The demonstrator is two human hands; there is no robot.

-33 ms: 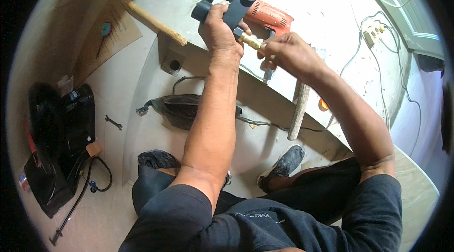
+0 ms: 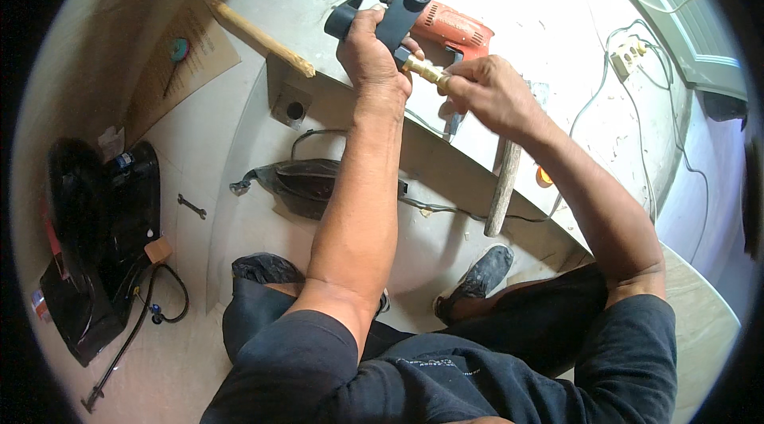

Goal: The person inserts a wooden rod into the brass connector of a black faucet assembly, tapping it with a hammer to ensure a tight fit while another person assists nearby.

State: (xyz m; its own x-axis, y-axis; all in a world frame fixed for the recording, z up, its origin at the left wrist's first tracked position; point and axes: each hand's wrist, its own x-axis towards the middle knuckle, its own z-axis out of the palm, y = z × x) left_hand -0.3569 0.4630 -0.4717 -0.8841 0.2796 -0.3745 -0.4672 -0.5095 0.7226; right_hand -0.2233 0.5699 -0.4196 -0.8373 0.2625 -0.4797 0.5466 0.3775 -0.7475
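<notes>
My left hand (image 2: 370,56) is closed around a dark grey mixer-tap-like fixture (image 2: 404,17), which has a flat plate with a round hole and black cylindrical stubs. It is held tilted, its upper end leaning to the right. From its lower end sticks out a brass threaded fitting (image 2: 425,70). The fingers of my right hand (image 2: 487,91) pinch the outer end of this fitting and hide its tip. Just behind the fixture, a red power drill (image 2: 461,28) lies on the pale raised surface, partly covered by my hands.
A wooden stick (image 2: 267,40) lies at the far left of the ledge, a wooden tool handle (image 2: 503,189) over its front edge. Cables run to a socket block (image 2: 627,58) at right. On the floor lie a wrench (image 2: 191,206), a black bag (image 2: 306,189) and black moulded packaging (image 2: 131,201).
My right hand has shifted slightly, its fingers turned a little around the brass fitting, more of which now shows. My left hand and the fixture are almost unmoved.
</notes>
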